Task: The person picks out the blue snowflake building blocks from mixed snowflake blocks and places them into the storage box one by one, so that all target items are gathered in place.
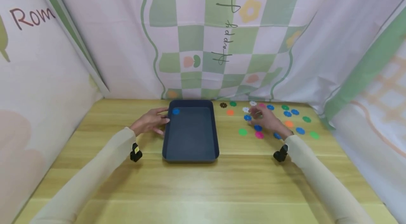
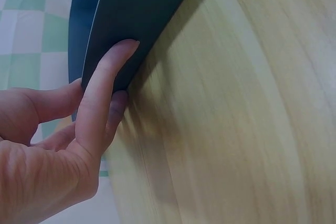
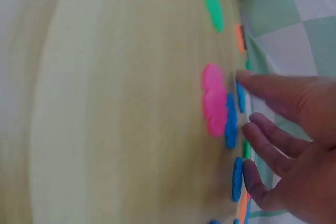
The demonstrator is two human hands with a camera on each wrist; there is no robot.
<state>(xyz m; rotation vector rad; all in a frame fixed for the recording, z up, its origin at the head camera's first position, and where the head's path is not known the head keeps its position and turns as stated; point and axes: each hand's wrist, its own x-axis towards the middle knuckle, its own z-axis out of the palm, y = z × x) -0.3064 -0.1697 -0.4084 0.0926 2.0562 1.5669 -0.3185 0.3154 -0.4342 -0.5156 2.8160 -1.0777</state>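
Observation:
A dark blue-grey rectangular tray (image 1: 190, 160) lies on the wooden table with one blue flower-shaped disc (image 1: 176, 111) in its far left corner. My left hand (image 1: 151, 121) is at the tray's left side, its fingers touching the outer wall; the left wrist view shows one finger (image 2: 123, 51) lying along that wall. To the right of the tray, my right hand (image 1: 265, 118) is low among scattered flower-shaped discs, fingers apart. Nearest it are a blue disc (image 1: 247, 117), a white disc (image 1: 245, 110) and a pink disc (image 3: 214, 100). Nothing visible is held between its fingers.
More discs lie around on the right, among them a brown one (image 1: 223, 105), an orange one (image 1: 230, 112) and a light green one (image 1: 243, 132). A patterned curtain (image 1: 219, 41) hangs along the table's back edge, with cloth on both sides.

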